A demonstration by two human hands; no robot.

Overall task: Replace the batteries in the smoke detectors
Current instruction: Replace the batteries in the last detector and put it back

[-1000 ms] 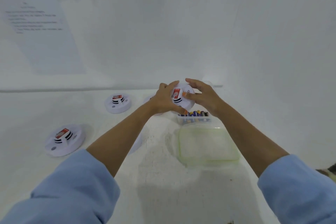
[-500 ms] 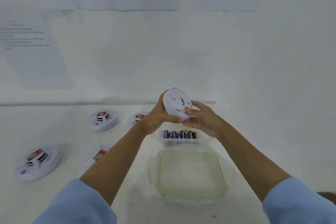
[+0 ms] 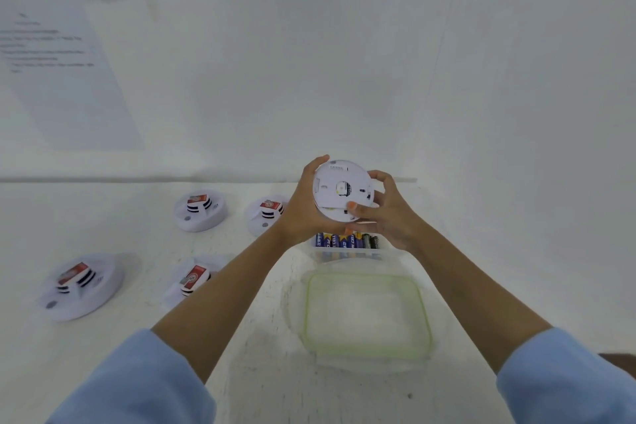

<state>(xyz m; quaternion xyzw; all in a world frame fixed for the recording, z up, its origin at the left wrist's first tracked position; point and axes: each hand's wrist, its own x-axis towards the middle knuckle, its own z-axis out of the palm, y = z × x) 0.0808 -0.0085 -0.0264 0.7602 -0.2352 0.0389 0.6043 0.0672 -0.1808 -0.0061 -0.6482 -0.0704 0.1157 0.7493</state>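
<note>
Open tabletop (image 3: 523, 272) right of the lid (image 3: 366, 315) — four detectors (image 3: 200, 210) crowd the left side.

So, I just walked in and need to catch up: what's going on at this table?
A person in light blue sleeves grips a round white plastic smoke detector with left hand and right hand, its flat back towards the camera, above a clear plastic tub of blue and black batteries. Four more white detectors lie red-labelled side up on the white table to the left. Whether its back is open yet, I cannot tell.
</note>
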